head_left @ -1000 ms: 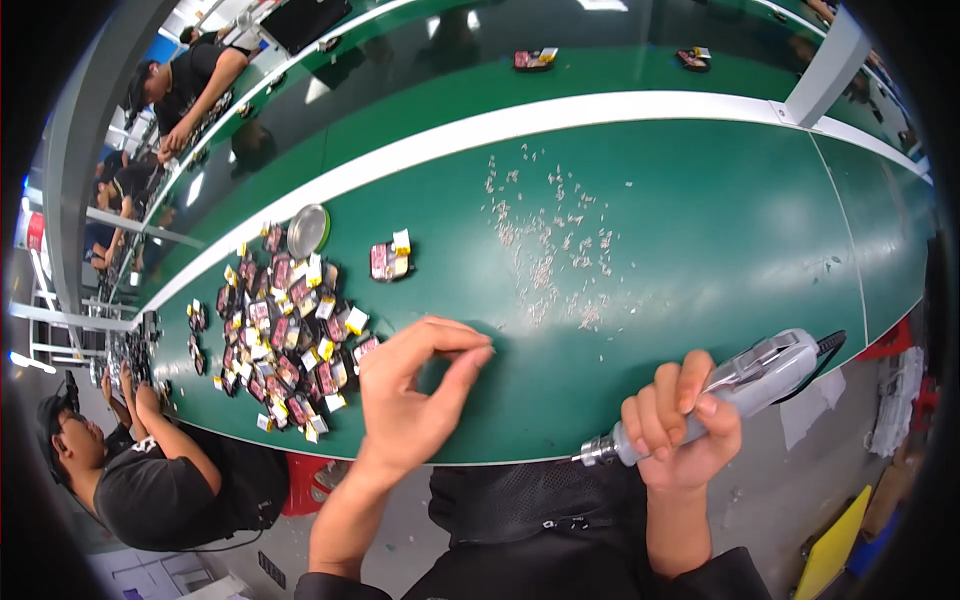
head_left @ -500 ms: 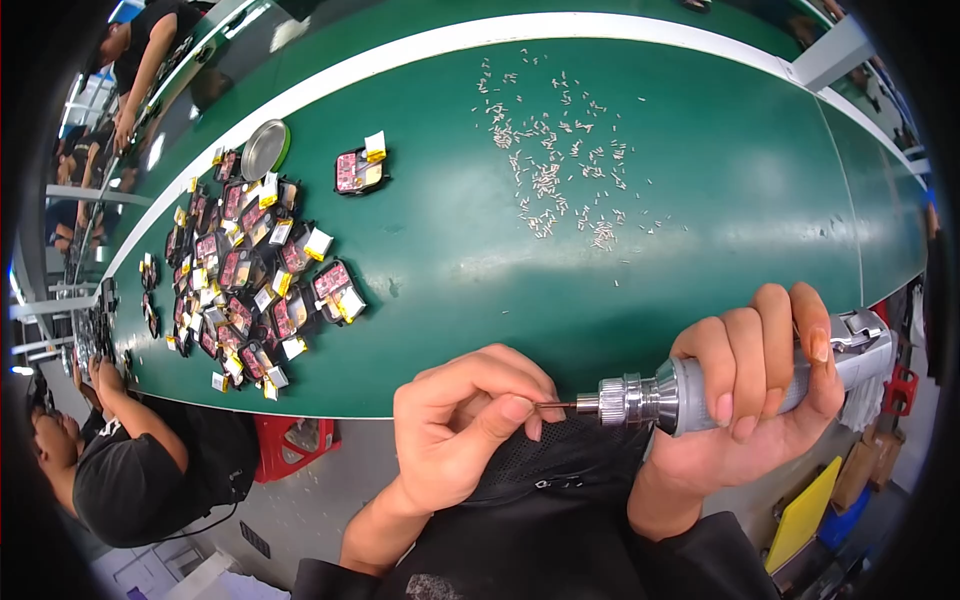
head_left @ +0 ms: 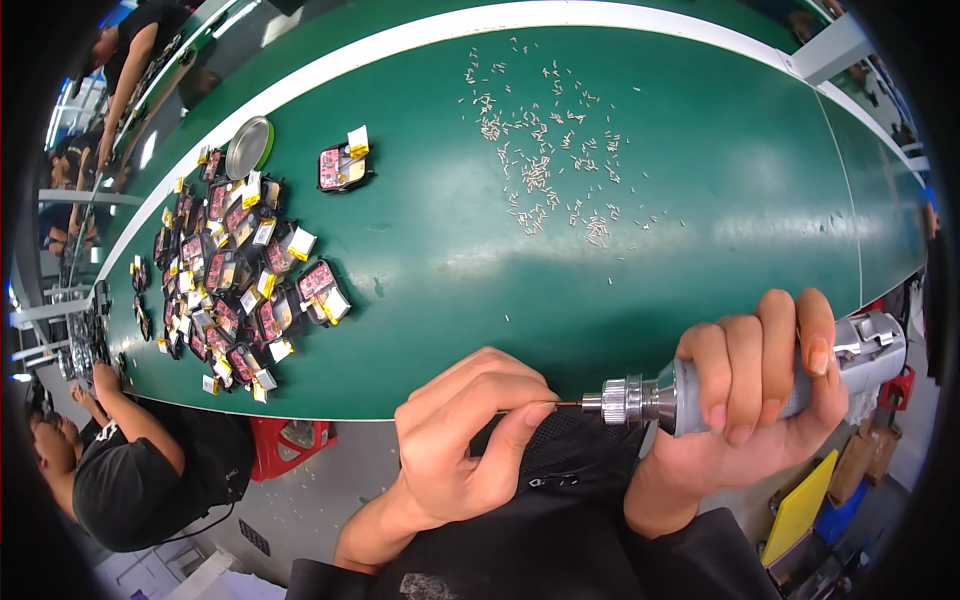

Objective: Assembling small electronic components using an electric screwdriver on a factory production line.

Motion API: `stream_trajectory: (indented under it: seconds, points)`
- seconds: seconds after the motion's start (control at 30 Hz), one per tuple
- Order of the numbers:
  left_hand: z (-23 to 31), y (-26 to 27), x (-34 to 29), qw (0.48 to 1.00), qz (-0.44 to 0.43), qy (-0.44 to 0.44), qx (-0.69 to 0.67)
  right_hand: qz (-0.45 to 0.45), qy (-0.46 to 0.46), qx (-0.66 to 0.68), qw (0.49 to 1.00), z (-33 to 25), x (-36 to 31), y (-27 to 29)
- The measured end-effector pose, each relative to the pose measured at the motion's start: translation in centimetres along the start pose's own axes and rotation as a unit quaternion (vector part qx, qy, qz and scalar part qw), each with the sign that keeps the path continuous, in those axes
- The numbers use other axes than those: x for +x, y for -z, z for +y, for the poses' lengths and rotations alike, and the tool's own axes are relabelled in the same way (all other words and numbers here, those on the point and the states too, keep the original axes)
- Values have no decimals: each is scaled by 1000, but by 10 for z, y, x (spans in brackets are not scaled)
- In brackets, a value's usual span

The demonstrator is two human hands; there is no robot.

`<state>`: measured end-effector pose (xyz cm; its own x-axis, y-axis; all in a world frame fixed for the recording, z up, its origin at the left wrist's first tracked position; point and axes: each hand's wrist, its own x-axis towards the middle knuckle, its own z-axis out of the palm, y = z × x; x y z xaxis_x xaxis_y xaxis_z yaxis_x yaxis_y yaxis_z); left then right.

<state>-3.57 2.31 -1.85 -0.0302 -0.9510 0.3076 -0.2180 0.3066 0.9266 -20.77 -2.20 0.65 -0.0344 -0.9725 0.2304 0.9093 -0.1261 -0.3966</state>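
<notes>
My right hand (head_left: 750, 385) is wrapped round the grey body of an electric screwdriver (head_left: 622, 400), which lies level above the near edge of the green table (head_left: 720, 190). Out of its silver chuck a thin, copper-coloured bit (head_left: 572, 404) points left. The thumb and forefinger of my left hand (head_left: 455, 435) pinch the end of that bit. My fingers hide its tip, so I cannot make out whether a screw sits there. Small, pale screw-like pieces (head_left: 538, 175) lie scattered over the far middle of the table.
At the left, several small black housings with pink circuit boards (head_left: 225, 270) and white-and-yellow battery packs are heaped. One similar housing (head_left: 342, 172) sits apart, right of a round metal dish (head_left: 246, 150). Another person (head_left: 150, 460) works at the left. A yellow board (head_left: 798, 510) stands lower right.
The table and its things have shifted slightly left in view. My left fingers have closed up along the bit, and less of it shows. The screwdriver sits slightly farther right.
</notes>
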Motion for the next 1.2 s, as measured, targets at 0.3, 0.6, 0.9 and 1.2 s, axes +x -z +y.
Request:
stream_trajectory:
  seconds: [0.3,0.6,0.9,1.2]
  points:
    - [0,8,30,990,-69,-28,123,74,3,33,997,-4,11,16]
    - [-32,51,194,931,-15,-85,355,168,-8,15,986,12,1,35]
    - [-109,23,320,848,1,41,528,142,-60,-29,988,13,-10,37]
    - [-120,60,310,861,-87,-171,471,108,-107,20,988,9,-7,43]
